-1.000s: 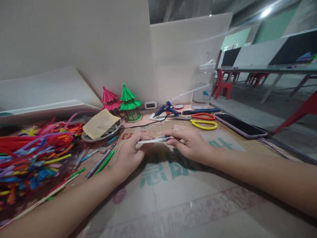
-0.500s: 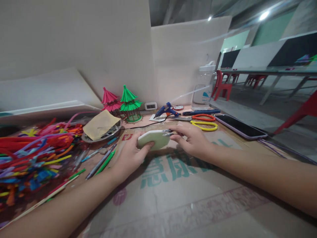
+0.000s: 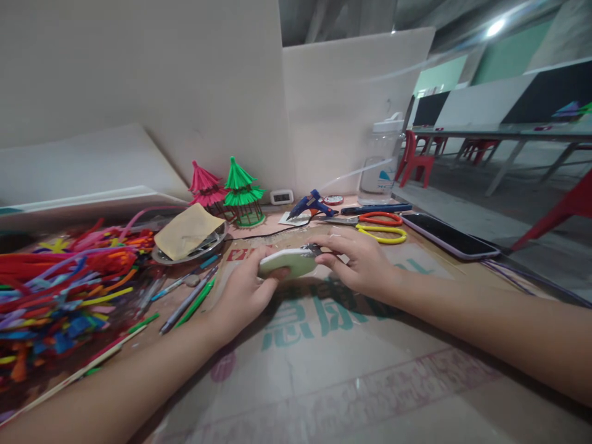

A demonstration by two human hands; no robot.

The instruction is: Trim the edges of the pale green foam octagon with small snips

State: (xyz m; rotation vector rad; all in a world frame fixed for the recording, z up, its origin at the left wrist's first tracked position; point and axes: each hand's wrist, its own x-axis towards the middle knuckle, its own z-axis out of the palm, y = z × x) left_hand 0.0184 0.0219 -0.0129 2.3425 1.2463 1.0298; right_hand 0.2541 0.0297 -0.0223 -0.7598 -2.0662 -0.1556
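Note:
My left hand (image 3: 245,287) grips a flat many-sided board piece (image 3: 300,265), thumb on its pale green face and fingers behind its white edge. The piece is held tilted above the cardboard mat (image 3: 324,382). At its right corner, my right hand (image 3: 361,259) is closed in a pinch on a small dark grey piece (image 3: 314,249) against the board's edge. What that small piece is I cannot make out, as the fingertips hide part of it.
Behind the hands are a blue glue gun (image 3: 312,205), scissors (image 3: 379,228), a phone (image 3: 448,235) and a water bottle (image 3: 380,163). Green (image 3: 241,191) and pink (image 3: 206,185) pagoda-like models stand at the back. Colourful pipe cleaners (image 3: 69,283) and a dish (image 3: 215,242) lie left.
The board piece has tipped flatter, so less of its green face shows. My right fingers have shifted slightly left along its edge with the small grey piece.

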